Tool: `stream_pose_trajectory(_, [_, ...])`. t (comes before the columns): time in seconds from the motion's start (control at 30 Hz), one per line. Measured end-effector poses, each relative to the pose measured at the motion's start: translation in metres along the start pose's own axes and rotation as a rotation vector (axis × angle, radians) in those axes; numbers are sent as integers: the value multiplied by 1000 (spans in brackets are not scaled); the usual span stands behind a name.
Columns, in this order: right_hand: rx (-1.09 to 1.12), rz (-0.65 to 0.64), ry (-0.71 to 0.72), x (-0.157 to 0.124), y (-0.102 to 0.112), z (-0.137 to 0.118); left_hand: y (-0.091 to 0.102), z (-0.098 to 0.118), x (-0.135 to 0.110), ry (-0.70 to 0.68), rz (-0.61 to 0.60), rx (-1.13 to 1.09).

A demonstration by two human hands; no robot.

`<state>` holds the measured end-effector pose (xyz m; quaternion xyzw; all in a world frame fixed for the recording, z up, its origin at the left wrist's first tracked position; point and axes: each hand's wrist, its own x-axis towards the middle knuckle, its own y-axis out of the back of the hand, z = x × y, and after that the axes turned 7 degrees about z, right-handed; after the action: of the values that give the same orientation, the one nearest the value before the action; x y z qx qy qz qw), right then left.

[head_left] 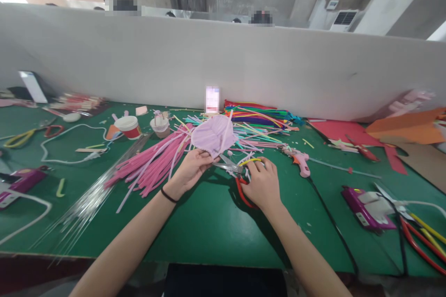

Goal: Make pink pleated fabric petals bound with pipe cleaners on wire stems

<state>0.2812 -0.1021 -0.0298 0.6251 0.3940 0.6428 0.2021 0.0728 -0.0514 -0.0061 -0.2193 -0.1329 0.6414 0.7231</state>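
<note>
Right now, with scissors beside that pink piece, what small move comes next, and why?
Probably ease the scissors forward to the lower edge of the pink piece: the left hand pinches that edge, and the right hand holds the blade tips just short of it.

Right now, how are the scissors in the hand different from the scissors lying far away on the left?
The held scissors are gripped by the right hand, blades pointing at the pale pink piece in the left hand; the spare scissors lie flat on the green table, untouched. The held scissors sit mid-table; the spare scissors are near the left edge. Both have one red and one yellow handle.
</note>
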Motion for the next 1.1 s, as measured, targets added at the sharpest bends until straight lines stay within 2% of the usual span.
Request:
stream_pose_trajectory(0.27, [-42, -6, 10, 1, 3, -1, 1, -1, 1, 14, -10, 10])
stream_pose_trajectory(0.47, [-80, 8, -15, 1, 7, -6, 1, 0, 1, -33, -1, -40])
stream_pose_trajectory(0.8, [46, -43, 4, -1, 1, -3, 6, -1, 3, -25, 23, 6])
stream_pose_trajectory(1.1, [204, -65, -64, -1, 1, -6, 8, -2, 6, -24, -37, -37])
